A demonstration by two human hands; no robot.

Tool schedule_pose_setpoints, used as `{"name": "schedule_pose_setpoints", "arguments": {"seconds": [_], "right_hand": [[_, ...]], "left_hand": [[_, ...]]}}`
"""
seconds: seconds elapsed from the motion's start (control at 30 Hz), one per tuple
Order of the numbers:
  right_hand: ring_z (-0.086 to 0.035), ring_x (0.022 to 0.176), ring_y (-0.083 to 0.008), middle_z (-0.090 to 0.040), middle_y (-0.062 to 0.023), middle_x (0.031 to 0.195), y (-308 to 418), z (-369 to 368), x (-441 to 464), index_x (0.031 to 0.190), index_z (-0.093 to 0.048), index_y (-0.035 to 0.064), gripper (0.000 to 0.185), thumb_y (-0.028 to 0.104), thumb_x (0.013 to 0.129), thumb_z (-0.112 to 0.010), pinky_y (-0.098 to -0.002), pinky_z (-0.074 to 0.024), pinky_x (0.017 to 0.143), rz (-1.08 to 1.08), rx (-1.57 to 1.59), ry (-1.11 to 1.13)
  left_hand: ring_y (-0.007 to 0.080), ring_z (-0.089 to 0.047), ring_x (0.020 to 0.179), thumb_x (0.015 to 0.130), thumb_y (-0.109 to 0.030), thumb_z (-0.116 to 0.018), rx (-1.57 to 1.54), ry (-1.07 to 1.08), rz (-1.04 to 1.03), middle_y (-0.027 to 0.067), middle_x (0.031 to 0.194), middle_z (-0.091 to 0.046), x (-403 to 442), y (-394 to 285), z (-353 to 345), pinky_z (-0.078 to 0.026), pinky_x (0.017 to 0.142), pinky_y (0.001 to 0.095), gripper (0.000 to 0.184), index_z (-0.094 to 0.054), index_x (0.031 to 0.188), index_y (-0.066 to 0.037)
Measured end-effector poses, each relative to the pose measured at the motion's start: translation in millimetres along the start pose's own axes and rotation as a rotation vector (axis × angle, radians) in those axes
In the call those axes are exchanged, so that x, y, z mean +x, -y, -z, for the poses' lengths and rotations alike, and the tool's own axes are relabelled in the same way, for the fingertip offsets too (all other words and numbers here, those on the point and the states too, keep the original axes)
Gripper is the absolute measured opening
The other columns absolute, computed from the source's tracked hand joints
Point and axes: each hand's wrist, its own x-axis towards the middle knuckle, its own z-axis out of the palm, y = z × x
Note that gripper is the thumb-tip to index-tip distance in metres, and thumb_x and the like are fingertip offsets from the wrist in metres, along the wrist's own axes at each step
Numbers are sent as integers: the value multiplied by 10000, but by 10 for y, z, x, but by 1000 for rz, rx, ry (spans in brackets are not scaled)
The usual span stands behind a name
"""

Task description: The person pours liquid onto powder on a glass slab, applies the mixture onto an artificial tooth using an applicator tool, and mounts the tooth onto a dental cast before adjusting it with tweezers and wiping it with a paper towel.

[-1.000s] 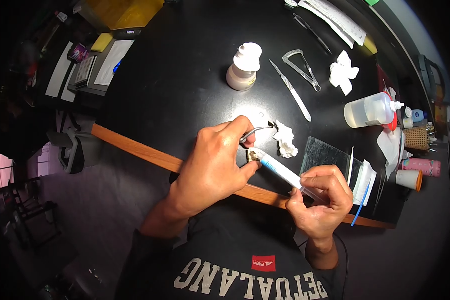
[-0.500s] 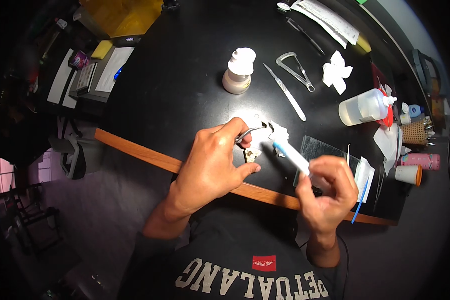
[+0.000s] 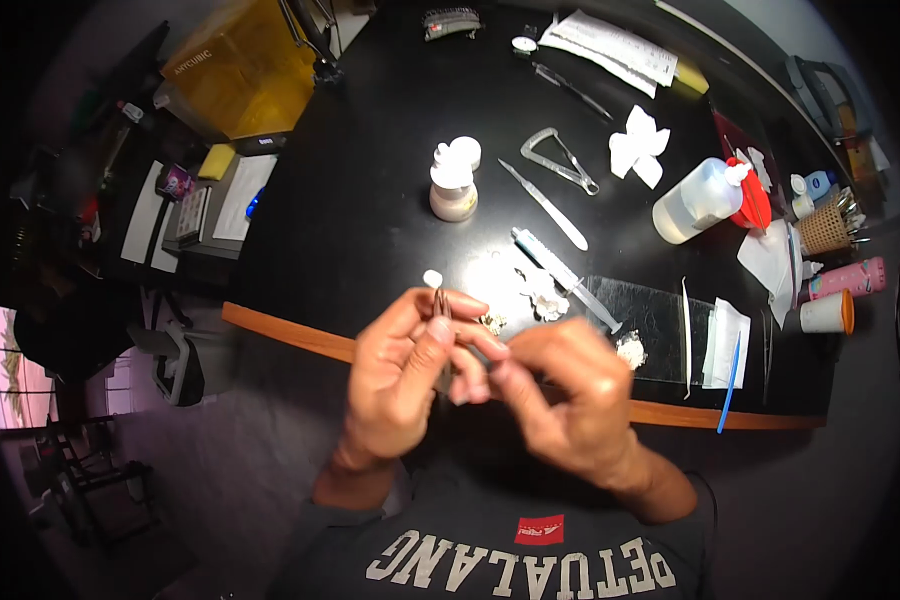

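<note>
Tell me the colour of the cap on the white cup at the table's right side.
Orange; the cup's cap shows best in the head view.

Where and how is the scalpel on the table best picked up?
I'd pinch the scalpel across its handle from above, reaching in from the near end: it lies flat, the long handle towards the person and the pointed tip facing away.

You're in a dark grey top (image 3: 450,535), sleeves dark, ending short of the wrists. Red rectangular patch (image 3: 539,530) on it with small pale markings; big off-white block letters (image 3: 520,565) below, upside down in view, reading "PETUALANG". Hands bare, no gloves.
</note>
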Motion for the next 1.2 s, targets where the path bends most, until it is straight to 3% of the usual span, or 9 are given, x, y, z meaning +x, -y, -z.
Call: {"name": "schedule_pose_setpoints", "arguments": {"seconds": [0.1, 0.27, 0.4, 0.47, 0.53, 0.73, 0.83, 0.97, 1.2], "right_hand": [[-753, 895, -344, -744, -187, 960, 86, -154, -161, 1069, -720, -71, 198, 92, 972, -776, -395, -590, 778, -167, 387, 81], [-768, 818, -291, -740, -181, 927, 50, -145, -214, 1057, -702, -75, 185, 89, 994, -759, -348, -589, 727, -144, 420, 104], [-708, 731, -159, -741, -116, 861, -42, -7, -337, 1071, -704, -60, 144, 81, 1068, -676, -299, -569, 679, -236, 512, 74], [-680, 746, -105, -746, -84, 886, -39, 94, -398, 1131, -691, -59, 161, 88, 1101, -633, -268, -568, 679, -442, 645, -55], [-656, 799, -78, -743, -75, 931, -96, 237, -424, 1188, -671, -77, 198, 93, 1124, -593, -231, -553, 711, -499, 717, -107], [-648, 808, -75, -720, -55, 915, -210, 419, -466, 1238, -679, -100, 248, 102, 1114, -606, -219, -524, 700, -499, 574, -35], [-648, 756, -88, -706, -56, 864, -191, 410, -476, 1176, -710, -86, 203, 85, 1090, -641, -239, -508, 652, -517, 550, -18], [-618, 639, -129, -684, -105, 786, -294, 288, -510, 1051, -731, -65, 127, 59, 1028, -716, -301, -471, 580, -332, 282, -35], [-589, 573, -167, -661, -112, 736, -208, 229, -426, 1014, -752, -56, 104, 47, 1009, -738, -328, -433, 520, -177, 117, -15]], "left_hand": [[298, -765, 1071, 1169, -162, -427, -142, 16, -171, 305, 1206, -717, -85, 106, -229, -621, 973, 393, 297, -539, 1333, 60], [344, -649, 1335, 1162, -177, -472, 284, 94, -292, 288, 1361, -689, -108, 152, -331, -499, 1153, 437, 374, -545, 1419, 85], [262, -643, 1310, 1070, -252, -671, 658, -11, -375, 231, 1456, -655, -112, 209, -203, -457, 1119, 379, 649, -459, 1580, 89], [234, -659, 1123, 791, -197, -937, 946, -233, -453, 156, 1270, -720, -18, 315, -122, -474, 1001, 383, 803, -606, 1493, 12], [239, -660, 1050, 704, -196, -986, 1260, -268, -414, 93, 1139, -756, 28, 328, -76, -455, 965, 394, 780, -682, 1400, -23], [221, -650, 1019, 699, -186, -974, 1277, -205, -392, 2, 997, -803, 183, 435, -34, -383, 982, 372, 705, -718, 1347, -76], [189, -697, 1001, 736, -84, -938, 1250, -102, -402, 51, 1020, -814, 191, 292, -5, -459, 980, 357, 715, -675, 1399, -27], [155, -785, 902, 791, 49, -844, 598, 55, -147, 114, 998, -808, 164, 191, 33, -599, 883, 296, 736, -576, 1475, 33], [124, -743, 973, 818, 102, -776, 503, 236, -93, 155, 1080, -784, 128, 53, 2, -569, 940, 264, 825, -445, 1573, 81]]}}
